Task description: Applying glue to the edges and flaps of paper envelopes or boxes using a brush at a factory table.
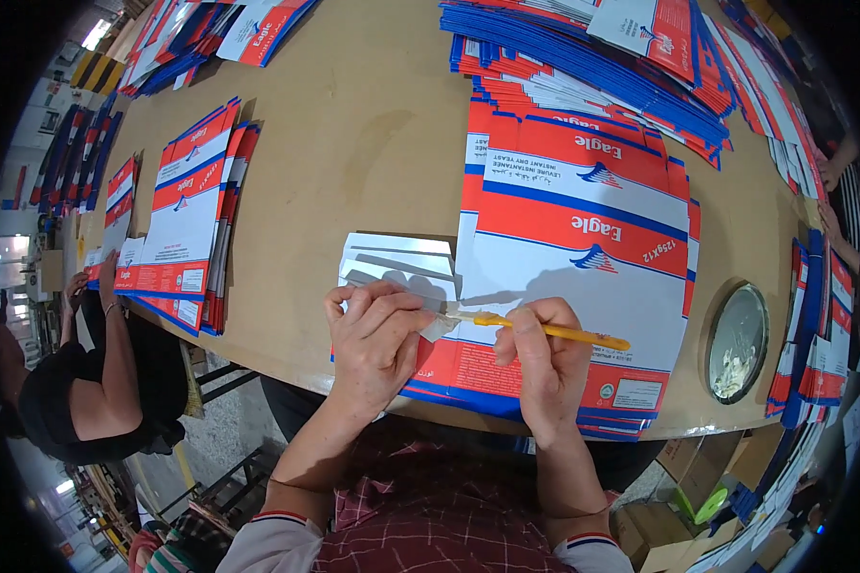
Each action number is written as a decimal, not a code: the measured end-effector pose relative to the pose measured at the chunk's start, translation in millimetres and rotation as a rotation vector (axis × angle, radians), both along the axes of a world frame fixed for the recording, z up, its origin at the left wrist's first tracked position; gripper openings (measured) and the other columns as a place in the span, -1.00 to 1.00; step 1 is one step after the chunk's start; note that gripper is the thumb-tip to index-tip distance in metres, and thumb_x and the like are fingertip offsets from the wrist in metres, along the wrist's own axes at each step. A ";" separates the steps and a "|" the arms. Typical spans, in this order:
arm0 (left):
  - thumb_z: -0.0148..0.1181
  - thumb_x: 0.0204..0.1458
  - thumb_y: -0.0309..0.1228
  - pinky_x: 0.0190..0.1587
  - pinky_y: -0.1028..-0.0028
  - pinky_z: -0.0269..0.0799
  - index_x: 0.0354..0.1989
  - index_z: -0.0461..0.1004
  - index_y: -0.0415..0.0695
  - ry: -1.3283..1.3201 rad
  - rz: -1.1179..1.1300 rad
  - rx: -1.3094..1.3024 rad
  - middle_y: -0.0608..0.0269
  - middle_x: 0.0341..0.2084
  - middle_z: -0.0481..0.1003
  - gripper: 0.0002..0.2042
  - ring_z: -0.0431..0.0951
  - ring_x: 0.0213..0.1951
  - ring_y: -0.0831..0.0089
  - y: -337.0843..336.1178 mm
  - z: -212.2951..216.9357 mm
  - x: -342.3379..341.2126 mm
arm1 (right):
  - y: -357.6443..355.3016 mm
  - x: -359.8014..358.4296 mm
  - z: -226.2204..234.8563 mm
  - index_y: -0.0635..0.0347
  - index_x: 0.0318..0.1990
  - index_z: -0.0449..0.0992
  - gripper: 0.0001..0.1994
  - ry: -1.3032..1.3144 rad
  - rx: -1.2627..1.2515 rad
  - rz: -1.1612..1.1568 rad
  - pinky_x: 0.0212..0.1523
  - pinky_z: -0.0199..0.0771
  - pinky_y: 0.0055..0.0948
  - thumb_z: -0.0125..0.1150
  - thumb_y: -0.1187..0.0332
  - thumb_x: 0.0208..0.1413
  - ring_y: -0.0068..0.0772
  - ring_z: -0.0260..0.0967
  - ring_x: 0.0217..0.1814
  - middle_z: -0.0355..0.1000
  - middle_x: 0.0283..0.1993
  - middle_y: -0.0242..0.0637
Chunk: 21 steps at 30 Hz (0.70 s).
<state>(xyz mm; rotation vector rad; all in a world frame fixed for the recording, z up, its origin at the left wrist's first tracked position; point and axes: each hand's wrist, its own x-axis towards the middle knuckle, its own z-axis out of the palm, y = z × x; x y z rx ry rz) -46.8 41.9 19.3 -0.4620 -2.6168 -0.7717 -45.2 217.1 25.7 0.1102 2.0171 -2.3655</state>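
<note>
Taking the person's two hands as the middle of the clock, a co-worker (96, 401) in dark clothes is at nine, and the stack of cartons (183, 224) at ten leans in loose steps, flat, smooth and glossy card in red, white and blue. At eleven, white flaps (397, 244) of stiff, matt card overlap like stairs, perhaps so that a narrow strip of each one is left exposed; the palm hides whether they join a carton. The left hand (377, 329) has its fingers curled narrow at their near end, pinching a pale corner, I think to keep the edges from slipping. Just beside these fingertips is the tip of a brush (564, 332), whose slim yellow handle the right hand (549, 368) holds between thumb and bent fingers, rather like a pen, likely for fine control. Below it, reaching from twelve to four, lies the main carton pile (583, 234), flat and slightly uneven at its borders. At three, near the table (683, 420) edge, a round shallow dish (739, 329) contains whitish, lumpy paste, placed probably for easy reach of the right hand.
</note>
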 end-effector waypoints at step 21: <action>0.17 -0.41 -0.67 -0.14 0.31 0.09 -0.49 0.48 -0.06 0.007 0.005 -0.013 0.38 -0.42 0.46 -0.75 0.43 -0.25 0.40 0.7 1.1 2.5 | 4.4 4.2 3.5 0.24 -0.39 0.32 -0.94 0.134 0.249 0.069 -0.56 0.26 -0.54 0.00 0.46 0.05 -0.46 0.30 -0.57 0.32 -0.49 -0.27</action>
